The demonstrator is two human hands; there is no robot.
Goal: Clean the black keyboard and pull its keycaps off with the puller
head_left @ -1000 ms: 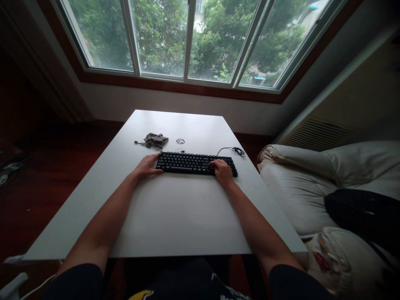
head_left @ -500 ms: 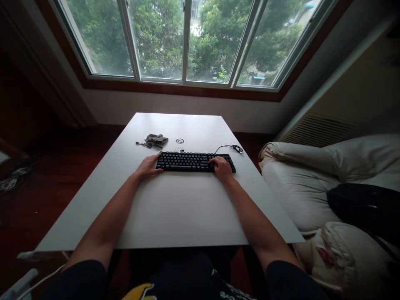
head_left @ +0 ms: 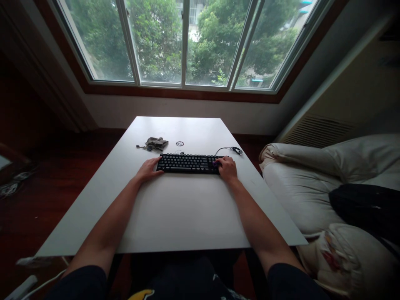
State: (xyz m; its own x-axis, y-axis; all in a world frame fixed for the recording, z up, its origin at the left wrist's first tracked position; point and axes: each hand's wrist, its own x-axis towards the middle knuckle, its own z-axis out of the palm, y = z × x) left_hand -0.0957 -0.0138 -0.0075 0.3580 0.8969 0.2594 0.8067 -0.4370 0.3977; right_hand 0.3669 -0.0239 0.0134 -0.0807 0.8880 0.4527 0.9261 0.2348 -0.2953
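Observation:
A black keyboard (head_left: 186, 163) lies across the white table (head_left: 181, 212). My left hand (head_left: 147, 170) grips its left end, thumb along the front edge and fingers at the back corner. Over the keyboard's right part, my right hand (head_left: 228, 167) is closed around a small purple object (head_left: 216, 163), whose kind I cannot make out. The fingers and the hand hide some of the right-hand keys. A bundled black cable (head_left: 236, 150) runs out behind the keyboard on the right.
Behind the keyboard's left end sits a crumpled grey-brown cloth (head_left: 157, 143) with a small brush-like tool (head_left: 142, 146) beside it. A thin ring-shaped item (head_left: 179, 143) lies farther back. A padded sofa (head_left: 296, 187) with a dark bag (head_left: 365, 208) stands right of the table.
My right hand has slid to the right along the keyboard, and the purple object shows more clearly. The left hand keeps its place at the left end. The view has tilted slightly.

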